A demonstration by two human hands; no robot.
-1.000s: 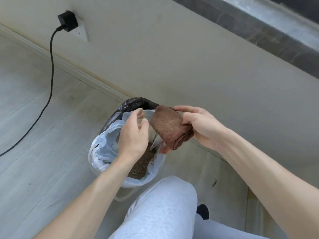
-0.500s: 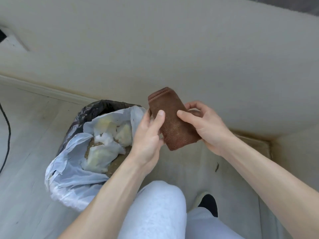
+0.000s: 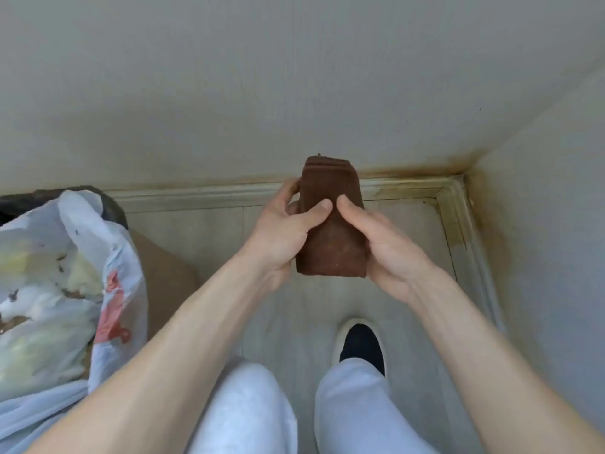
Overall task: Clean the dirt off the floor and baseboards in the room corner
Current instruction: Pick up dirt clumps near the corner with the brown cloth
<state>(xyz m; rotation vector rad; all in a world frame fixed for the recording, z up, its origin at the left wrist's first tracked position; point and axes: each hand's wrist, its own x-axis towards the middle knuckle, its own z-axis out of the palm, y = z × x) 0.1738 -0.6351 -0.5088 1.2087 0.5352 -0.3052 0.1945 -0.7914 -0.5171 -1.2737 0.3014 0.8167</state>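
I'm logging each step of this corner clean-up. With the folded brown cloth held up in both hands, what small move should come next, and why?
Probably lower the brown cloth to the baseboard near the corner and start wiping. The left hand and right hand grip it folded and ready, above the floor, and brownish grime shows along the baseboard and corner.

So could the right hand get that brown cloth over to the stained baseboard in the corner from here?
Probably yes. The right hand and left hand both grip the folded brown cloth above the floor, and nothing lies between it and the stained baseboard at the corner.
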